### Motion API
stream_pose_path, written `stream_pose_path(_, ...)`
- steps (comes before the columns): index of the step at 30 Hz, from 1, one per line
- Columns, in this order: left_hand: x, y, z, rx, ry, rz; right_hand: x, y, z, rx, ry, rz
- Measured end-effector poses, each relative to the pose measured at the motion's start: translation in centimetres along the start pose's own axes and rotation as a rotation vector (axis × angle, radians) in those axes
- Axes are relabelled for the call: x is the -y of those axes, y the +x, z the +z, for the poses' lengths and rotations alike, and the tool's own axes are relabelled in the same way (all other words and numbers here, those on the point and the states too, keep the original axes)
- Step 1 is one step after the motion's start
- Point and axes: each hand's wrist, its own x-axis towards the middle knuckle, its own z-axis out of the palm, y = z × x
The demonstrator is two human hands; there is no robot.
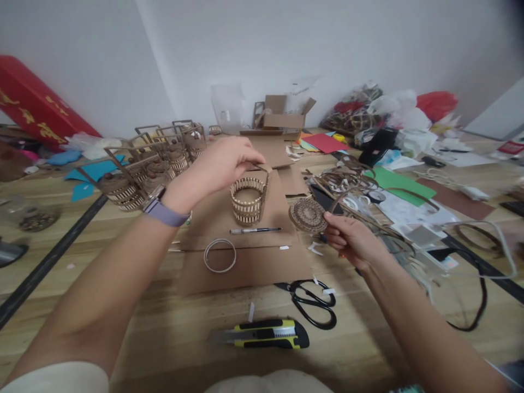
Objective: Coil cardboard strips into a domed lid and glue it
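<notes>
Rough woven disc (308, 215), matt cardboard (266, 268)

The basket (245, 210) is striped cream and brown.

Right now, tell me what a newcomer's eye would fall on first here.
Probably the small woven basket in the middle, standing on brown cardboard, with the left hand at its handle. Just right of it, the right hand holds a round woven disc. After those, the yellow-and-black cutter at the near edge and the red object with gold markings at far left stand out.
</notes>
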Motion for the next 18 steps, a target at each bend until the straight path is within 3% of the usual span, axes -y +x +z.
stream_pose_path(4,2.0,-0.3,2.7,0.009,0.025,0.004,-1.5,-0.6,1.1,0.014,-0.030,0.006)
stream_pose_path(9,2.3,-1.7,4.6,-0.002,0.009,0.028,-3.1,-1.5,3.0,0.061,-0.066,0.067)
stream_pose_path(15,1.6,-3.2,4.6,-0.041,-0.083,0.005,-4.4,-2.0,5.5,0.088,-0.066,0.106)
stream_pose_path(18,-0.8,-5.2,3.7,-0.167,-0.078,-0.056,-4.9,-2.1,6.6,0.062,-0.061,0.087)
